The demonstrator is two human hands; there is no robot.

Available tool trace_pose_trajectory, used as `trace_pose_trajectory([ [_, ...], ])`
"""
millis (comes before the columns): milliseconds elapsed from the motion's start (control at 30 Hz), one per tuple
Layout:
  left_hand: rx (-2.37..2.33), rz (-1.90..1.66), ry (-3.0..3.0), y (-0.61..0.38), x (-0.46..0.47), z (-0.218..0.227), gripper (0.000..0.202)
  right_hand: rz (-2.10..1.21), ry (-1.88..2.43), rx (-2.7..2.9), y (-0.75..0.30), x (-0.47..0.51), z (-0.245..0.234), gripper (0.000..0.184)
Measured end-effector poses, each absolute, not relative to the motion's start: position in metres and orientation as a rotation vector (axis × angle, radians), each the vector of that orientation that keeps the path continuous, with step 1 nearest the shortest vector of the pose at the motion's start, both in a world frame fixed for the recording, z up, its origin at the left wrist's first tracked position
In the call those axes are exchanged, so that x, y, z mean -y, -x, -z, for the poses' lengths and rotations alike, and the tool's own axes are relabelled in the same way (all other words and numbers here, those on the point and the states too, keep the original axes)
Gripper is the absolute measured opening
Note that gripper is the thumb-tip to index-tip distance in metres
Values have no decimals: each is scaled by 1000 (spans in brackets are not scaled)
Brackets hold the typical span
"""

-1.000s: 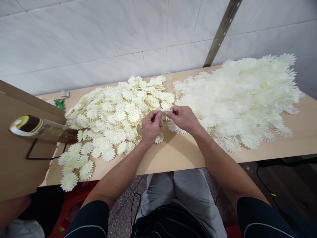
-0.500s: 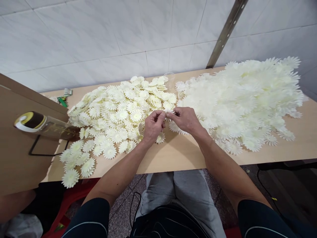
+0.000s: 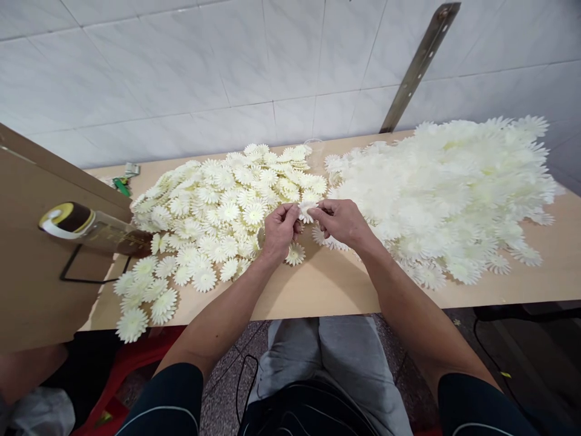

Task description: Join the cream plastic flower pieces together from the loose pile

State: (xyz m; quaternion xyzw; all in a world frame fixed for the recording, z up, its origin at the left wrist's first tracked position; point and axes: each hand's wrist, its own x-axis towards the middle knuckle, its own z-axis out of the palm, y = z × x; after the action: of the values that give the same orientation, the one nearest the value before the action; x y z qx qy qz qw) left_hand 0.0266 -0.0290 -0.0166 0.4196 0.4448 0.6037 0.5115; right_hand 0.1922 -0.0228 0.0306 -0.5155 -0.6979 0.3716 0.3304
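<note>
My left hand (image 3: 278, 233) and my right hand (image 3: 341, 221) meet above the middle of a wooden table (image 3: 336, 284). Both pinch one small cream-white fabric flower (image 3: 307, 209) between their fingertips. To the left lies a spread of flat cream daisy-shaped flowers (image 3: 213, 212). To the right rises a large heap of whiter flower pieces (image 3: 454, 188). A single flower (image 3: 295, 254) lies on the table just under my left hand.
A brown cardboard panel (image 3: 31, 254) stands at the left with a bottle-like object (image 3: 86, 227) lying against it. Small green and silver items (image 3: 123, 180) sit at the back left. A metal rail (image 3: 420, 63) runs up the tiled wall. Cables hang below.
Both hands stay together on the small flower, fingers shifting slightly. The camera view has tilted a little, moving everything lower in the frame.
</note>
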Motion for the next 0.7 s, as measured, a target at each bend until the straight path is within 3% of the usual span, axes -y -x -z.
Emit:
trace_pose_trajectory([
  [167, -1046, -1413, -1015, -27, 31, 15, 57, -922, 1391, 1810, -193, 21, -29, 54],
  [333, -988, -1369, -1004, -28, 33, 16, 60, -807, 1399, 1876, -196, 18, -25, 59],
  [500, -1036, -1410, -1059, -27, 31, 17, 61, -967, 1313, 1799, -194, 19, -27, 51],
  [700, -1142, -1490, -1246, -27, 34, 17, 55, -906, 1357, 1802, -192, 20, -27, 66],
])
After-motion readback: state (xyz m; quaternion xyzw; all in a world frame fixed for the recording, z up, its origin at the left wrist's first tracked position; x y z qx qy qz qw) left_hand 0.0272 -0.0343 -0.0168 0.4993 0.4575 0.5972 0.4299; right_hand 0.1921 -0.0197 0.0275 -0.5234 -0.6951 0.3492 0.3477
